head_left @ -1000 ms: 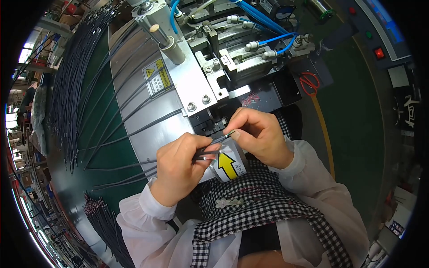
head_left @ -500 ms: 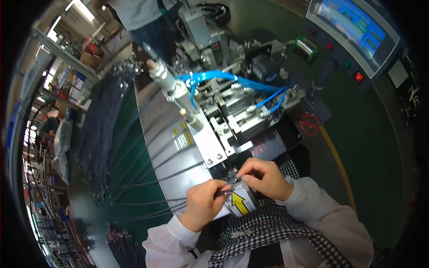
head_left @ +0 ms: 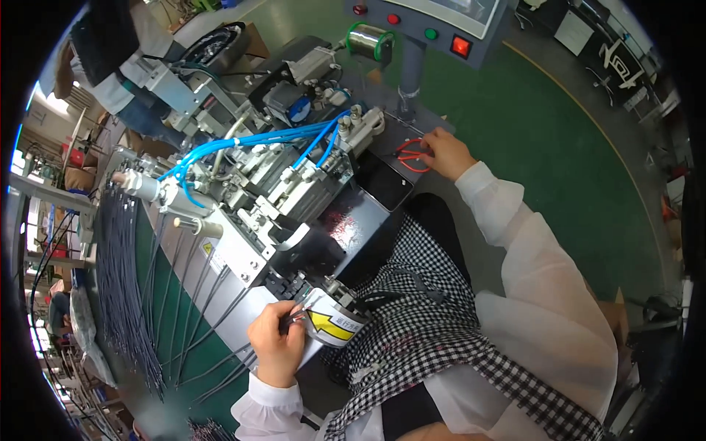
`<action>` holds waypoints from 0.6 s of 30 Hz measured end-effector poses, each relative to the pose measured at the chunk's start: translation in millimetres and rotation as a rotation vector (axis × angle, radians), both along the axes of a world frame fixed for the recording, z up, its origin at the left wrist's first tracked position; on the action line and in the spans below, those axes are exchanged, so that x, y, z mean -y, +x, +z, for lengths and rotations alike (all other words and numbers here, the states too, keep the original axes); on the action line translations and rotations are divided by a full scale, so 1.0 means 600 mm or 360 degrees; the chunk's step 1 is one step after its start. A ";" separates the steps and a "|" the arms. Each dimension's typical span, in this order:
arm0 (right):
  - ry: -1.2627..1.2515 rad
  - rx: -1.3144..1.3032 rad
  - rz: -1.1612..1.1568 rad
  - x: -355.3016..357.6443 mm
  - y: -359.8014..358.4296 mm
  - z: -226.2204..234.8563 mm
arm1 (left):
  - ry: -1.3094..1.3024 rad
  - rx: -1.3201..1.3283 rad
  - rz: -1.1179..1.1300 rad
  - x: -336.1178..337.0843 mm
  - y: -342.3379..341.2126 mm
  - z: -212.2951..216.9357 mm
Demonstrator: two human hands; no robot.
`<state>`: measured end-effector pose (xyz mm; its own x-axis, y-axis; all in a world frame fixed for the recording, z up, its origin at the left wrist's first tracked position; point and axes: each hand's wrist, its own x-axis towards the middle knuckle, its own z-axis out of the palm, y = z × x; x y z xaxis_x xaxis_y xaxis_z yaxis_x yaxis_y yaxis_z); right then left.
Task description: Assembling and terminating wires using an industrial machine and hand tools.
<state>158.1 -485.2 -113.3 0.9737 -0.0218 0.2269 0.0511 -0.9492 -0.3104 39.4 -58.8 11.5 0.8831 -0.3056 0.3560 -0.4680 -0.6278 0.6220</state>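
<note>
My left hand (head_left: 278, 342) is closed in a pinch on a dark cable (head_left: 297, 316), its thin coloured wire ends poking out beside a white label with a yellow arrow (head_left: 331, 325). Out to the right, my right hand (head_left: 447, 153) has its fingers bent round the edge of the red looped handles of a pair of scissors (head_left: 412, 163), which lie at the machine's right end. The fingertips partly cover the handle. Between my hands stands the metal machine (head_left: 257, 220), with blue air hoses (head_left: 250, 138) running across it.
A dark phone-like slab (head_left: 384, 184) lies beside the scissors. Behind are a solder wire spool (head_left: 370, 42) and a control panel with lit buttons (head_left: 461, 47). Many dark cables (head_left: 126, 287) hang on the left. Another person (head_left: 140, 95) stands beyond the machine.
My right hand has left the cable end near my left hand and reached right to the red scissors. My left hand still pinches the cable. The view has swung right.
</note>
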 end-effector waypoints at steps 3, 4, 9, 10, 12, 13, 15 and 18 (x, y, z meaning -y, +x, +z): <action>-0.0322 -0.0156 0.0230 -0.005 0.025 0.022 | 0.0009 0.0098 0.0106 -0.017 -0.008 0.007; -0.0381 -0.0087 0.0225 0.017 0.024 0.001 | -0.0001 0.0087 0.0052 -0.008 -0.002 -0.001; -0.0312 -0.0383 0.0222 0.019 0.001 0.019 | -0.0034 -0.0043 0.0127 -0.004 -0.020 0.033; -0.0248 -0.0364 0.0196 0.023 -0.006 0.018 | -0.0050 -0.0003 0.0162 -0.010 -0.022 0.036; -0.0182 -0.0279 0.0156 0.038 -0.028 0.018 | -0.0184 0.0071 0.0177 -0.028 -0.019 0.031; -0.0183 -0.0212 0.0142 0.043 -0.043 0.027 | -0.0253 0.0097 0.0172 -0.034 -0.018 0.029; 0.0262 -0.0397 0.0088 0.040 -0.075 0.065 | -0.0287 0.0110 0.0166 -0.038 -0.011 0.034; 0.1066 -0.0527 0.0161 -0.016 -0.119 0.166 | -0.0308 0.0135 0.0142 -0.032 -0.002 0.051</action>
